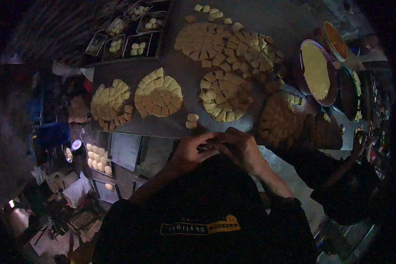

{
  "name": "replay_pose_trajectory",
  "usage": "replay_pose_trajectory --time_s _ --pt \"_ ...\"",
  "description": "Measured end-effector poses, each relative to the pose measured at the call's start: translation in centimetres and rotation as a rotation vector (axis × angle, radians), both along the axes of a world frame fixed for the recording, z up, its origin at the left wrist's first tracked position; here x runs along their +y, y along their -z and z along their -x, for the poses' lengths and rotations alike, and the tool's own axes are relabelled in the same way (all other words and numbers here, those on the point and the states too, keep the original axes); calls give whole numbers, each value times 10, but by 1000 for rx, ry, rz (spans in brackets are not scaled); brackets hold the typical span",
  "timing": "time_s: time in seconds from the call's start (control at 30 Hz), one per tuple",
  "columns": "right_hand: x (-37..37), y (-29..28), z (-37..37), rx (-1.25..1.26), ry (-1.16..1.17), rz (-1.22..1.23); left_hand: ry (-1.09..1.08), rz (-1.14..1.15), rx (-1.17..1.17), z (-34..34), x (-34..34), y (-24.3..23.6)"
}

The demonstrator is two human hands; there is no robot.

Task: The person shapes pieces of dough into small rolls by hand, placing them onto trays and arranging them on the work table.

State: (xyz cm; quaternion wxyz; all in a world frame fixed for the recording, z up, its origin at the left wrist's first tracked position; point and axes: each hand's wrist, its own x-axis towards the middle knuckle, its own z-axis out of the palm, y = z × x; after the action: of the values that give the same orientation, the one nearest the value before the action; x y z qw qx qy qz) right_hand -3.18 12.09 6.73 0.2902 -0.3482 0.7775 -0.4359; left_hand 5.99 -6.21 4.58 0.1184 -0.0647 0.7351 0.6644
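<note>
I press my left hand [190,152] and right hand [238,147] together on a small dough bit, hidden between them, at 6 o'clock from the cut rounds [224,95] on the counter [119,72], squeezing softly.

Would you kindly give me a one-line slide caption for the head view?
Both hands, left hand and right hand, meet at the table edge before rounds of cut yellow pieces.

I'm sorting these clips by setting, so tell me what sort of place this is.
Probably a sweet-making or food workshop. Round slabs cut into yellow pieces cover a metal worktable, small boxes hold packed pieces, and a round pan of yellow mix waits alongside.
</note>
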Motion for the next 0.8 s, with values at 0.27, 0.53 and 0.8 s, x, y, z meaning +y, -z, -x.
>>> replay_pose_trajectory --time_s 0.27,0.53,0.8 --pt "-31 35 -57 455 -181 29 -321 -603 -226 -38 -40 104" --pt "-47 99 -24 -227 88 -33 97 303 -41 -4 -57 96" --pt "-57 174 -32 520 52 1 341 514 262 21 -82 125"
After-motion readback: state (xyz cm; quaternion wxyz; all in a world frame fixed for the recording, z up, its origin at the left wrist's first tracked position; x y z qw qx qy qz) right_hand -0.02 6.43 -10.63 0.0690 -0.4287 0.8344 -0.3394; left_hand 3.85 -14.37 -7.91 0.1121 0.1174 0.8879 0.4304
